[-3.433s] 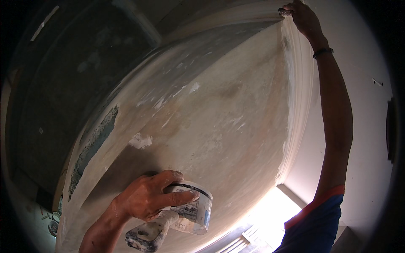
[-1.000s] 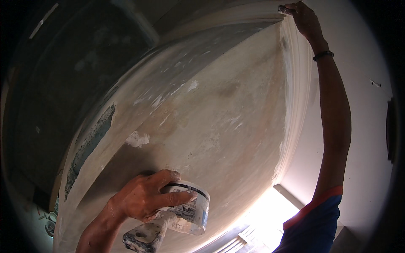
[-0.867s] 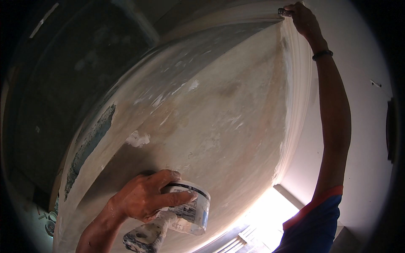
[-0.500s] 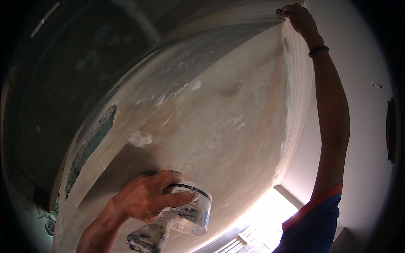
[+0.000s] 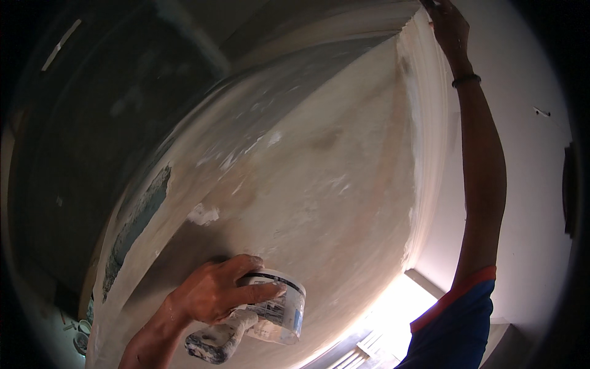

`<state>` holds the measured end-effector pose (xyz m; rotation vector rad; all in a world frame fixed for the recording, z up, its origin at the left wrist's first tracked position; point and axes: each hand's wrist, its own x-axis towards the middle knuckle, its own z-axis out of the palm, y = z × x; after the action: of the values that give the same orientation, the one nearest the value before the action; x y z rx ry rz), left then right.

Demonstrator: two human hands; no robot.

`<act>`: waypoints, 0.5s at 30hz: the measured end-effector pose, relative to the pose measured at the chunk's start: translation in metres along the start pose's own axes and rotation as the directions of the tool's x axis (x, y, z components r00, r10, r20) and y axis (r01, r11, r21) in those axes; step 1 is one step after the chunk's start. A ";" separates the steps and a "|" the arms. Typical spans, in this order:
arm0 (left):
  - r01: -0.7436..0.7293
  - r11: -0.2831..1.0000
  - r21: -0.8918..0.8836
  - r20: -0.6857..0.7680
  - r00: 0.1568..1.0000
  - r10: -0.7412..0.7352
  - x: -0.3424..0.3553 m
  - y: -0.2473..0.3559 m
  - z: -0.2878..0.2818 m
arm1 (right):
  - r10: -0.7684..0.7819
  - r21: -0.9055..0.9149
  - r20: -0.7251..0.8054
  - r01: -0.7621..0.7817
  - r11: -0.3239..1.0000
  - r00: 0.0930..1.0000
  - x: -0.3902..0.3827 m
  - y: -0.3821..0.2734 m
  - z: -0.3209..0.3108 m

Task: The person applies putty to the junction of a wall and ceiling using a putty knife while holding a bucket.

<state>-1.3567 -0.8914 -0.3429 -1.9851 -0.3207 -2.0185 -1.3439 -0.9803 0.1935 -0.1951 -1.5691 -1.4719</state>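
Observation:
My left hand [image 5: 212, 292] is closed around a white plastic tub [image 5: 286, 317] with a dark band below its rim. Below the fingers juts a thick, putty-smeared handle [image 5: 215, 341] with a dark end; how it joins the tub is hidden. My right arm reaches high, and my right hand [image 5: 450, 27] is closed on a small dark tool [image 5: 431, 5], mostly cut off by the upper edge. That hand is beside the pale moulding [image 5: 424, 80] along the edge of the plastered wall [image 5: 319, 166].
A rough, unplastered strip [image 5: 138, 230] breaks the wall surface at left, beyond which lies a dark area. Bright light enters through an opening [image 5: 393, 307] at lower right. A smooth white surface [image 5: 528, 184] spans the right. Small containers [image 5: 81, 338] stand far below at lower left.
My right hand has moved up and slightly right, away from the wall's upper corner, taking the tool partly out of view. The left hand keeps its hold on the tub. The view has shifted slightly.

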 end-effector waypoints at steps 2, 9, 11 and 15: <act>0.020 1.000 -0.001 -0.001 1.000 -0.020 -0.001 0.002 0.001 | -0.006 -0.041 0.007 0.006 0.999 1.000 -0.004 0.013 0.001; 0.069 0.996 -0.058 -0.005 0.998 -0.070 -0.002 0.001 0.006 | -0.264 -0.078 -0.029 0.261 0.962 0.964 -0.020 0.096 0.026; 0.060 0.998 -0.029 -0.002 0.998 -0.060 -0.003 0.002 0.006 | -0.291 -0.087 -0.040 0.287 0.954 0.956 -0.026 0.093 0.034; 0.014 1.000 0.005 -0.009 1.000 -0.014 0.002 0.003 0.003 | -0.363 -0.211 -0.052 0.345 0.915 0.930 -0.021 0.092 0.041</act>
<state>-1.3525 -0.8936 -0.3407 -1.9754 -0.3382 -2.0325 -1.2919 -0.9111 0.2498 0.0470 -1.4339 -1.8959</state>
